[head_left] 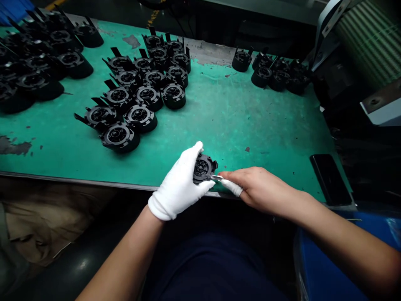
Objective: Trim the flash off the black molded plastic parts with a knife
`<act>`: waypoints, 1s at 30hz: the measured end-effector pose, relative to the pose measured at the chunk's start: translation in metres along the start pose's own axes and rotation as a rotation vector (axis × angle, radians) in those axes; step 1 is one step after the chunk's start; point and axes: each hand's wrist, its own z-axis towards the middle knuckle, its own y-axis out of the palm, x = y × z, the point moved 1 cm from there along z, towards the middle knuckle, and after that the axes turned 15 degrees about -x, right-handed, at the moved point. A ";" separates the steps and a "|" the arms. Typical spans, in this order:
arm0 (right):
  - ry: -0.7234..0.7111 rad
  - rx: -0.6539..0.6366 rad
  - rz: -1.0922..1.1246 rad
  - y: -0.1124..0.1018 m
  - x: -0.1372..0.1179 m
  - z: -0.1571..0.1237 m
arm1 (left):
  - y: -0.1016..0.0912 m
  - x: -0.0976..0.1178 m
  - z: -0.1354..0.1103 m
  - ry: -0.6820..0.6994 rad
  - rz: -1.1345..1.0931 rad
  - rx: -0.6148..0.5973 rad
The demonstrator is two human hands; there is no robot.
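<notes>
Wearing a white glove, my left hand (180, 179) grips a round black plastic part (202, 168) near the front edge of the green table. Ring-shaped detail on the part's face points up toward me. My right hand (250, 184) is bare except for a white cover on the thumb. Its fingers are closed on a small metal blade (216, 177), whose tip meets the lower right rim of the part. The blade's handle is hidden inside the hand, so its full shape does not show.
Several similar black parts (147, 96) stand grouped left of centre on the green table (219, 117). More fill the far left (40, 77) and the back right (263, 75). A black phone (330, 177) lies at the right edge. Beside it below is a blue bin (351, 263).
</notes>
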 end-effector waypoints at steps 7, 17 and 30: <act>-0.003 0.020 -0.005 -0.004 0.005 -0.001 | -0.009 -0.002 0.003 0.033 -0.004 -0.081; 0.008 0.012 -0.109 -0.010 0.004 0.006 | -0.013 -0.003 0.006 0.059 -0.025 -0.129; -0.053 -0.053 -0.071 -0.013 0.006 0.009 | -0.011 -0.004 0.006 0.060 -0.027 -0.133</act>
